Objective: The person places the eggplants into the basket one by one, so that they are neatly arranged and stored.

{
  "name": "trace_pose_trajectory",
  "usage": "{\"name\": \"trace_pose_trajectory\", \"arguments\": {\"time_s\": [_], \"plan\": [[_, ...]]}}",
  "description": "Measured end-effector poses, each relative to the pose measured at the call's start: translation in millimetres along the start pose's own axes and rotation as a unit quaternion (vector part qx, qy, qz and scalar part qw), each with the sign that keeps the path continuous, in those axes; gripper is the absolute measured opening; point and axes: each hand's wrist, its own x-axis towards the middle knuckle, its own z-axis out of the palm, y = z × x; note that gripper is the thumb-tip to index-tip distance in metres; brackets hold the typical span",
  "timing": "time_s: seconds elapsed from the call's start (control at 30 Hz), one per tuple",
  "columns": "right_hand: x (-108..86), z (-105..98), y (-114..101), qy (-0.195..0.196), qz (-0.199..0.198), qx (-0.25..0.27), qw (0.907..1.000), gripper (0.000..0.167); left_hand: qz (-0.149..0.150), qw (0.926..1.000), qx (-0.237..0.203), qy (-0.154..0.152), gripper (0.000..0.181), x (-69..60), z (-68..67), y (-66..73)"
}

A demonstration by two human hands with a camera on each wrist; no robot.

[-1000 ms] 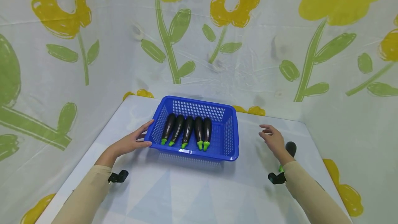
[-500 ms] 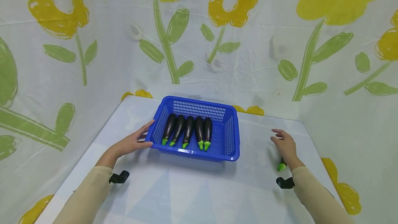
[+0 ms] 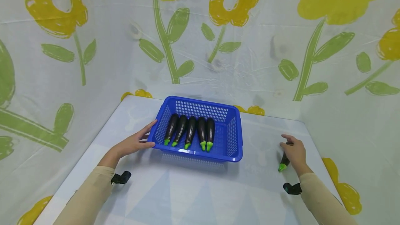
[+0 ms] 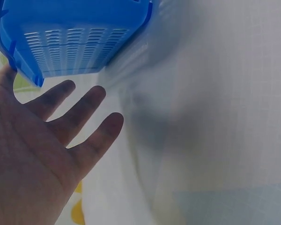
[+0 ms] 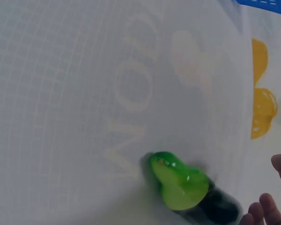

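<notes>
A blue plastic basket stands on the table, with several dark eggplants side by side in it, green caps toward the front. At the basket's left end, my left hand touches the rim; in the left wrist view its other fingers are spread, apart from the basket wall. A lone eggplant lies on the table to the right, partly hidden under my right hand. The right wrist view shows its green cap, with fingertips beside the dark body and no grip visible.
The white table has pale blue triangles. Behind and beside it hangs a white curtain printed with yellow flowers. A small black camera sits on each wrist, the left camera and the right camera.
My right hand has moved right and toward me, from beside the basket to over the lone eggplant. My left hand stays at the basket, and the eggplants inside keep their places.
</notes>
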Motion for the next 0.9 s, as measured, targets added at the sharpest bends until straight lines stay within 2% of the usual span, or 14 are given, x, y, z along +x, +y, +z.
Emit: {"name": "trace_pose_trajectory", "arguments": {"time_s": [0.1,0.37,0.67,0.9], "plan": [[-0.1,-2,5,0.007,0.012,-0.001,0.9999,0.045,0.001,1.0000,0.003,0.000,0.095,-1.1,0.3,2.1],[1.7,-7,16,0.004,0.080,0.026,0.9964,0.053,-0.007,1.0000,0.004,0.006,0.096,1.0,2.0,4.8],[4.5,-8,25,-0.027,0.104,0.061,0.9923,0.059,-0.009,0.9999,0.004,0.013,0.095,5.5,5.6,3.7],[5.3,-6,29,-0.044,0.110,0.066,0.9908,0.062,-0.017,0.9997,-0.007,0.013,0.094,6.7,9.6,3.2]]}}
